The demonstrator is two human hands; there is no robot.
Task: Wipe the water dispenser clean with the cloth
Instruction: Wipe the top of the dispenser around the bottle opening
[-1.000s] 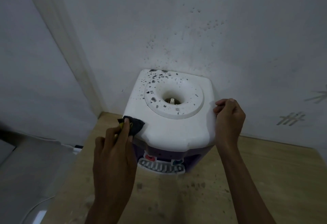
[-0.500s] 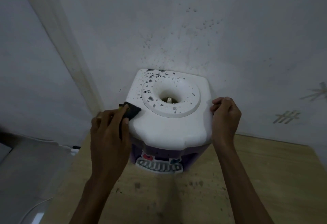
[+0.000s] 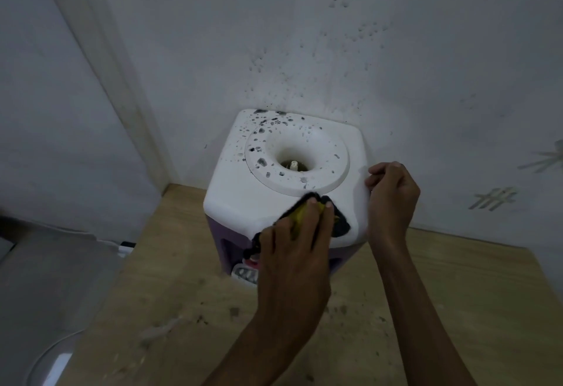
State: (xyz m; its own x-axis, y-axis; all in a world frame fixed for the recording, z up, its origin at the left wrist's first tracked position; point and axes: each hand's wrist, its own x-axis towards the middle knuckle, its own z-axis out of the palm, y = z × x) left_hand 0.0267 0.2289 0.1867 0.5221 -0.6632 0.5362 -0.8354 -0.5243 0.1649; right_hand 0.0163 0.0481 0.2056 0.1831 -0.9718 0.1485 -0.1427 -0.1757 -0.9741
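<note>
- Standing in the wall corner on a wooden table [image 3: 441, 309], the water dispenser [image 3: 243, 199] shows dark specks around its funnel opening [image 3: 294, 160].
- Left hand [image 3: 292, 251] presses the cloth [image 3: 341, 224] flat-fingered on its front-right top.
- Right hand [image 3: 393, 199], fingers curled, grips its right edge.

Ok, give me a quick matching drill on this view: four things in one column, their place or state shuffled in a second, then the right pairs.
Things:
1. cloth
2. left hand
3. right hand
4. dark spots

Places or states:
A. gripping the right edge of the water dispenser
B. scattered over the back left of the dispenser's top
C. dark with a yellow patch, lying on the front right of the top
D. pressing down on the cloth with straight fingers

Pairs: 1-C, 2-D, 3-A, 4-B
</note>
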